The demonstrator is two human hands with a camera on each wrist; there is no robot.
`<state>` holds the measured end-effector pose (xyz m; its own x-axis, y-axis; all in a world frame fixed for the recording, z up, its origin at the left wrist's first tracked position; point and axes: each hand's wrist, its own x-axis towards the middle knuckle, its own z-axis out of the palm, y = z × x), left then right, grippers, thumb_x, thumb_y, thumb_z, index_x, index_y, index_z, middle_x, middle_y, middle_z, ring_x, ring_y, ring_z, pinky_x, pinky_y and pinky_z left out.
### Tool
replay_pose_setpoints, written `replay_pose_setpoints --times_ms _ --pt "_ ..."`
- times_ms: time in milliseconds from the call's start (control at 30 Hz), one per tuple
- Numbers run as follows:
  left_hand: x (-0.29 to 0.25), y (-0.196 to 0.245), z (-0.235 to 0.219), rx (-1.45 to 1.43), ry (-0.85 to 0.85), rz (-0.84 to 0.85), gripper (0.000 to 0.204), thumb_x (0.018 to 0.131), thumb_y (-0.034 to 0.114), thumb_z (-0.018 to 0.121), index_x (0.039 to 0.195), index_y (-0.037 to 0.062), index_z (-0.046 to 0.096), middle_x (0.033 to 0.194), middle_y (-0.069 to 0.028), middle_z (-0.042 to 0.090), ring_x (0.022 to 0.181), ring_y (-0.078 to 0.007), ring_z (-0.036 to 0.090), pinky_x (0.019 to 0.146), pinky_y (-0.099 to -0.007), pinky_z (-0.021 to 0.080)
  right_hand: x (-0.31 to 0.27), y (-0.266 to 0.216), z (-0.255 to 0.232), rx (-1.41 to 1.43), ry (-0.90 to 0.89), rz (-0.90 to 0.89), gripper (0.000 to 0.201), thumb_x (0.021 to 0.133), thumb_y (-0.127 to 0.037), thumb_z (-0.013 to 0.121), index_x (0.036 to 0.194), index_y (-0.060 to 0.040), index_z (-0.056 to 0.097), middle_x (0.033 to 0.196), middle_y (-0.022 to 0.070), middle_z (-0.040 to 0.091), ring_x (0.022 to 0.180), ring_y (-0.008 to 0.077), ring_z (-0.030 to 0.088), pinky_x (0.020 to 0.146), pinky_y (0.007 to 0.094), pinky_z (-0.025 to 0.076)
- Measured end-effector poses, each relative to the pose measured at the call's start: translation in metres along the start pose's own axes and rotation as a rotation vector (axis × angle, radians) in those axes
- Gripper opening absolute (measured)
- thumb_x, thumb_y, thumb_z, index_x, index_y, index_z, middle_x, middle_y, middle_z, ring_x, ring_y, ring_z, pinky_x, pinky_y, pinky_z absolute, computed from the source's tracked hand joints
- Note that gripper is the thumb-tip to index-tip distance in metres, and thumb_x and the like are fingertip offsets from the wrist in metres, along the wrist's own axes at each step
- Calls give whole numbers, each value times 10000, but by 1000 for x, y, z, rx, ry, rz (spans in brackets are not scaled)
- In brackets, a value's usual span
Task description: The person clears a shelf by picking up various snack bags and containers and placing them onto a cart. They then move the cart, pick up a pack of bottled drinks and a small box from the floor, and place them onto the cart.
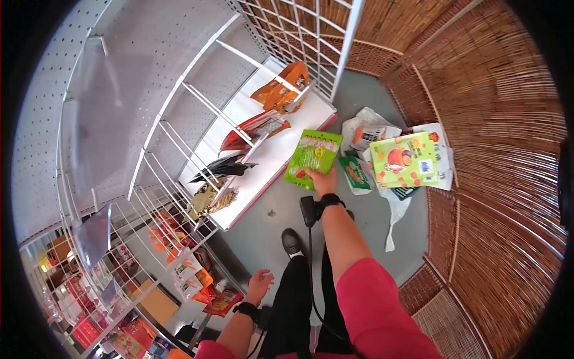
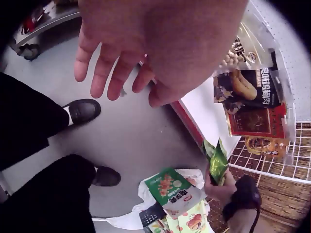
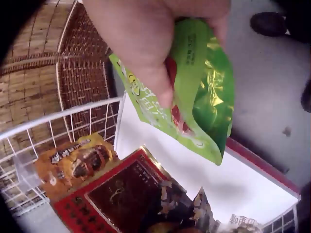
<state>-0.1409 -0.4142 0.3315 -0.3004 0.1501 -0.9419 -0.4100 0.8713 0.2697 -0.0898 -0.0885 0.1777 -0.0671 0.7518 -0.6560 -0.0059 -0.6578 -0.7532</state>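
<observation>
My right hand (image 1: 323, 181) pinches a green snack bag (image 1: 313, 157) by its lower edge, beside the front of the white shelf (image 1: 272, 157). In the right wrist view the thumb lies on the printed face of the green bag (image 3: 189, 92), fingers behind it. Empty and with fingers loosely spread, my left hand (image 1: 259, 286) hangs low near the legs; the left wrist view shows the same hand (image 2: 146, 53) above the floor. On the shelf stand an orange bag (image 1: 281, 90), a red bag (image 1: 251, 130), a black bag (image 1: 224, 169) and a clear bag of nuts (image 1: 209, 200).
Right of the shelf, a white plastic bag (image 1: 397, 209) lies on the floor under several packets, a yellow-green one (image 1: 402, 160) on top and a dark green one (image 1: 356, 173) beside it. A wicker screen (image 1: 496, 143) curves along the right. Wire racks (image 1: 149, 239) with packages stand at left.
</observation>
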Motion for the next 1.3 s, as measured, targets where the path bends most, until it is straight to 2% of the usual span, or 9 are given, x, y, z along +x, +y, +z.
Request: replay_pose_setpoints --times_ms 133,267,400,500,700,900,967,1100,1300 --pt "5 -13 -12 87 52 -1 289 780 187 563 1018 29 522 799 -65 602 698 -118 577 571 -233 425 39 22 50 121 -37 -13 456 595 -12 720 967 12 457 856 82 575 700 148 556 592 272 472" --pt "20 -32 -22 72 70 -3 282 786 189 556 1017 30 523 793 -59 604 702 -115 580 575 -231 429 21 3 69 69 -87 111 422 623 -23 709 962 -3 460 846 77 574 676 137 552 605 267 463" --pt "25 -46 -21 86 50 -22 262 791 175 543 1009 30 524 802 -57 606 707 -116 582 579 -233 436 15 49 61 24 -2 109 369 682 -93 693 983 4 504 887 69 575 750 120 550 653 280 451" --pt "23 -41 -11 39 9 -59 260 793 167 540 1015 33 519 823 -58 604 716 -125 583 582 -235 438 -8 60 26 162 -211 154 338 692 -45 669 999 -33 527 853 27 584 711 112 547 632 250 445" --pt "14 -13 14 99 -56 6 253 795 159 546 1017 42 518 802 -56 606 678 -121 578 556 -227 430 -51 93 -83 -57 -173 197 461 629 -62 724 990 -13 442 780 35 531 629 109 523 554 239 439" --pt "11 19 33 141 -94 51 254 795 157 549 1018 39 515 798 -65 609 679 -120 583 545 -223 429 -75 -9 -173 13 -127 203 459 645 -55 708 1023 -32 449 804 15 528 600 85 478 559 219 417" --pt "11 29 40 197 -89 44 257 794 152 546 1022 39 513 798 -70 611 673 -120 585 536 -218 427 -59 -26 -204 91 131 17 434 652 -45 697 1018 -40 465 788 -10 515 618 67 451 571 209 398" --pt "14 36 54 319 -119 41 271 829 190 500 1059 48 492 845 -54 595 696 -119 571 573 -222 436 -18 -77 -253 222 277 -94 367 660 -44 690 966 -49 487 742 -33 480 624 63 438 575 205 385" --pt "17 47 82 319 -130 55 265 802 184 538 1030 53 511 803 -55 604 676 -115 583 537 -219 424 30 -102 -308 159 204 -135 374 656 -36 693 967 -41 485 746 -21 498 646 74 475 585 206 408"
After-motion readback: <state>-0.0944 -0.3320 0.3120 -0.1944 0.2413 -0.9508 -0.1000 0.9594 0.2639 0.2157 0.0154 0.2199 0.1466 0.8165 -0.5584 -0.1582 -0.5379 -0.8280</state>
